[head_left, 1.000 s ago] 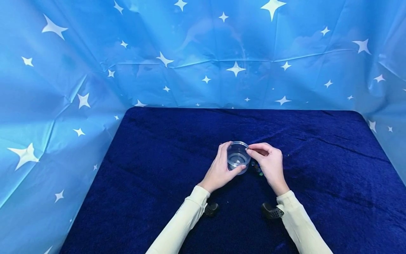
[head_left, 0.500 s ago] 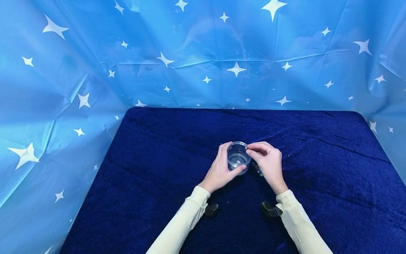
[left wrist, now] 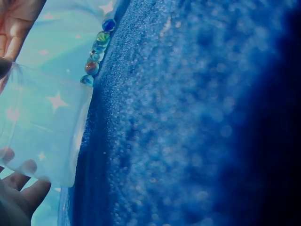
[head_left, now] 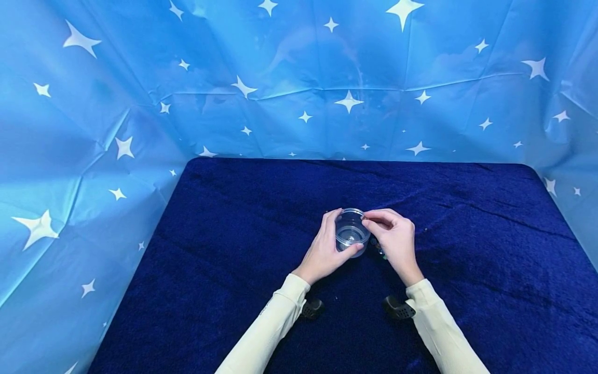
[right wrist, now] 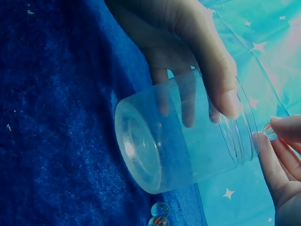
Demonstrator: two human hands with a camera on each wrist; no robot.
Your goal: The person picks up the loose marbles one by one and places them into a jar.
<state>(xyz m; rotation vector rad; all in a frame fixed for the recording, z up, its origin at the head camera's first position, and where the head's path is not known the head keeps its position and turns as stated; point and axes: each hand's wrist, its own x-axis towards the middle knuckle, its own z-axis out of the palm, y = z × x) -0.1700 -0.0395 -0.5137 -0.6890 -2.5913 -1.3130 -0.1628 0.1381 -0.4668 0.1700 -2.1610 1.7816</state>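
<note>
The small round clear glass marble (right wrist: 269, 132), pinched narrowly by the right hand (head_left: 396, 239) just beside the rim of the transparent cylindrical plastic jar (right wrist: 183, 153) which the left hand (head_left: 322, 250) grips, may, being smooth, slip outside and scatter the multicoloured glass marbles (left wrist: 92, 67) on the dark-blue velvety cloth (head_left: 233, 259).

I count one clear cylindrical plastic jar (right wrist: 178, 141), one bare left hand (head_left: 322, 246), one right hand (head_left: 396, 240), two cream sleeves (head_left: 263, 332), one clear glass marble (right wrist: 270, 132) at the jar's two o'clock, at least six multicoloured glass marbles (left wrist: 91, 67) (they overlap) at four.
</note>
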